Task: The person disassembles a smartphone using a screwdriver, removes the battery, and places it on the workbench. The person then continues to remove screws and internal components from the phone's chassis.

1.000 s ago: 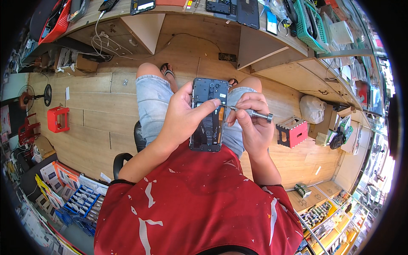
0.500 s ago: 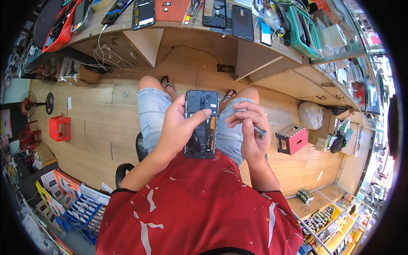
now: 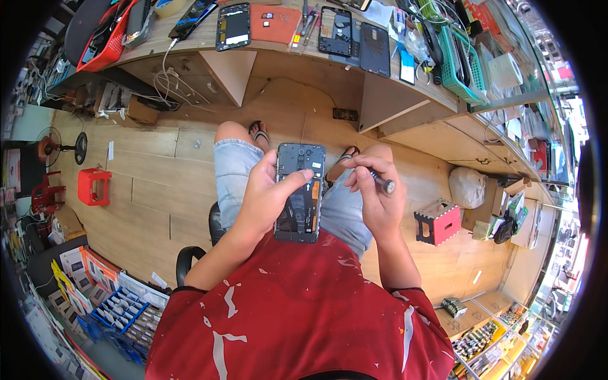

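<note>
A smartphone (image 3: 296,212) with its back cover off lies upright in my left hand (image 3: 267,195), above my lap. Its black battery, an orange flex strip and the camera lenses at the top are bare. My left thumb presses on the phone's inside near the upper right, and the fingers are hidden behind it. To the right of the phone, apart from it, my right hand (image 3: 384,206) is closed around a screwdriver (image 3: 384,184). The grey butt end of the handle points down to the right; the tip is hard to make out.
On the workbench (image 3: 278,52) ahead lie phone frames, an orange mat (image 3: 273,28), pen-like tools and a green basket (image 3: 457,69). A red basket (image 3: 104,41) sits at its left. A red stool (image 3: 94,187) stands left on the floor, a folding stool (image 3: 437,221) right.
The whole view has shifted, with the bench now lower and further right. My right fingers have drawn in, and the screwdriver has turned so its butt end shows more. The left grip is unchanged.
</note>
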Tool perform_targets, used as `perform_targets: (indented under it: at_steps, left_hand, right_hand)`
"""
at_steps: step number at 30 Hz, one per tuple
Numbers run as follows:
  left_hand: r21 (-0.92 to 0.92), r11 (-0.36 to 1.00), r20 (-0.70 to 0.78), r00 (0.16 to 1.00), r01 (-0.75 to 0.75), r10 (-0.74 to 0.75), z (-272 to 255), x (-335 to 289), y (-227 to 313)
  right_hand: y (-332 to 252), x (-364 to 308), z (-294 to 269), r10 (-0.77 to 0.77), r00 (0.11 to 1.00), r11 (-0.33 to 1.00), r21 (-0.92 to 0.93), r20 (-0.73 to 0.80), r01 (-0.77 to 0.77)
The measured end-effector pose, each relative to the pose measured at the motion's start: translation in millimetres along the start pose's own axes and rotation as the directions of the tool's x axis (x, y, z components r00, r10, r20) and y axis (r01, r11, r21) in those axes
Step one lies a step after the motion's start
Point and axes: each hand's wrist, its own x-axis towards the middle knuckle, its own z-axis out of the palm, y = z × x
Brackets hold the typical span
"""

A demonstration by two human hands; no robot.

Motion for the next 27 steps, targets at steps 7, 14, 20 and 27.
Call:
perform_targets:
  at_steps: [7,14,20,27]
  left_hand:
    - [0.018,0.996,-0.057,0.995,-0.084,0.085,-15,1,0]
    - [0.669,0.662,-0.037,0.874,-0.339,0.484,1,-2,-5]
    - [0.886,-0.188,0.453,0.704,-0.424,0.547,23,7,-14]
    - [0.784,-0.470,0.617,0.585,-0.405,0.526,29,22,-17]
  right_hand:
    - [8,24,23,0.225,0.974,0.916,0.349,-0.035,-0.199]
    - [35,22,86,0.615,0.758,0.303,0.823,0.215,-0.480]
    - [51,32,108,0.605,0.725,0.052,0.892,0.330,-0.449]
    - [49,40,103,0.511,0.805,0.022,0.932,0.300,-0.362]
